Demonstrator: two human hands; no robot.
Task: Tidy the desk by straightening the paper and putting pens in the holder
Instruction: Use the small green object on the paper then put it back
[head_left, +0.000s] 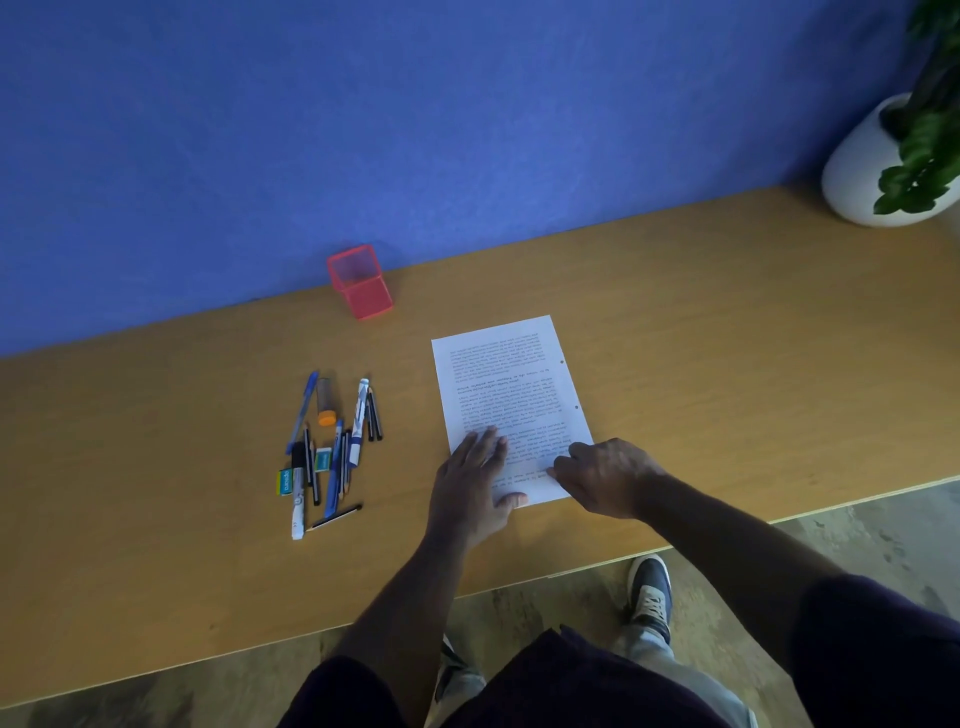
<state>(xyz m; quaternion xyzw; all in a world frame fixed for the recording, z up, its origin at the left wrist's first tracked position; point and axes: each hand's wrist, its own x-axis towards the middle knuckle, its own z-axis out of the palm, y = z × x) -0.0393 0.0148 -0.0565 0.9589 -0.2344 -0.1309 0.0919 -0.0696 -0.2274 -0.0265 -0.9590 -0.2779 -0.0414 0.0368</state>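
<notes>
We see the paper (511, 405) lying at the centre of the frame on the wooden tabletop (727, 338). Our left hand (475, 480) presses flat on its lower left corner, fingers spread open. Our right hand (605, 475) pinches the sheet's lower right edge with curled fingers. The pens (332, 452) lie heaped at left of centre; the red holder (359, 282) stands above them against the blue wall.

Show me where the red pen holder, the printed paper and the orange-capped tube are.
red pen holder (370, 299): head view, on its front mesh wall.
printed paper (506, 384): head view, on the middle of the text.
orange-capped tube (327, 417): head view, on its orange cap.
</notes>
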